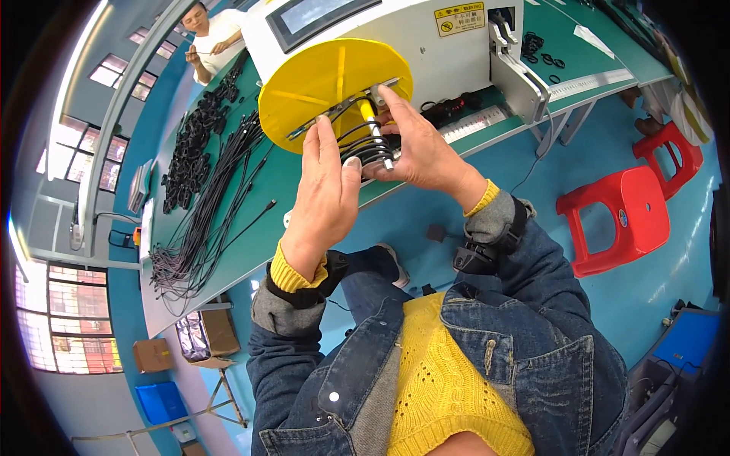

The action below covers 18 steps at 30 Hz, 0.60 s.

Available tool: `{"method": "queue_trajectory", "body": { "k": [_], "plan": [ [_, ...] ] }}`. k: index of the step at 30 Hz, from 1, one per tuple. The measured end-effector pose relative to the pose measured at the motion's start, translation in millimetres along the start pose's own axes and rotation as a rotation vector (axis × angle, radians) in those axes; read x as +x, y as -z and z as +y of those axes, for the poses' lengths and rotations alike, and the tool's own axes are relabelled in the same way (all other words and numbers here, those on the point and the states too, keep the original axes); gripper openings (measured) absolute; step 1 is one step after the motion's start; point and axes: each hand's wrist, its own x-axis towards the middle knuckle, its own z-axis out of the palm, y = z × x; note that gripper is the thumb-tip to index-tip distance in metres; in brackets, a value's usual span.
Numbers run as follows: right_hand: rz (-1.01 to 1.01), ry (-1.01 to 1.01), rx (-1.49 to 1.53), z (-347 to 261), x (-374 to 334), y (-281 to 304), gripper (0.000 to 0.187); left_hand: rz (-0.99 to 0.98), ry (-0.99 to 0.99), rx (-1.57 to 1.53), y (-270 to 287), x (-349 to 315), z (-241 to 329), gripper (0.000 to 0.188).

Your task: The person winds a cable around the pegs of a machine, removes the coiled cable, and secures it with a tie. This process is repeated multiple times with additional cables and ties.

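A coil of black cable (363, 149) is wound around pegs, one white and yellow, that stick out from a round yellow disc (299, 90) on a white machine. My left hand (327, 186) is at the coil's left side, fingers stretched toward a metal bar (304, 128) across the disc and thumb tip beside the cable. Around the coil's right side curves my right hand (422, 144), with one fingertip up at the bar and the thumb low under the loops. Part of the right fingers is hidden behind the coil.
The white machine (426, 53) stands on a green table (251, 194). Left on it lie a bundle of black cables (209, 201) and a heap of black coiled cables (190, 163). A person in white (217, 34) is at the far left. Red stools (620, 220) stand right.
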Motion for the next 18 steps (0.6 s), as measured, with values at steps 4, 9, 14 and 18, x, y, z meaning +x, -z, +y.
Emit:
{"method": "queue_trajectory", "body": {
  "k": [4,9,14,18],
  "plan": [
    [0.086,0.059,0.071,-8.2,-12.7,-14.2,0.082,-0.031,0.085,-0.179,-0.5,-3.6,2.7,0.038],
    [0.307,0.189,-0.135,-19.2,-24.8,-30.5,0.055,0.026,0.021,-0.067,-2.9,-4.7,8.3,0.027],
    [0.214,0.015,-0.206,-24.5,-27.8,-22.4,0.038,-0.055,0.004,0.050,-0.2,-2.2,11.0,0.021],
    [0.144,0.002,-0.241,-34.4,-47.2,-18.9,0.033,-0.084,0.019,0.090,1.5,-18.0,29.4,0.021]
  ]
}}
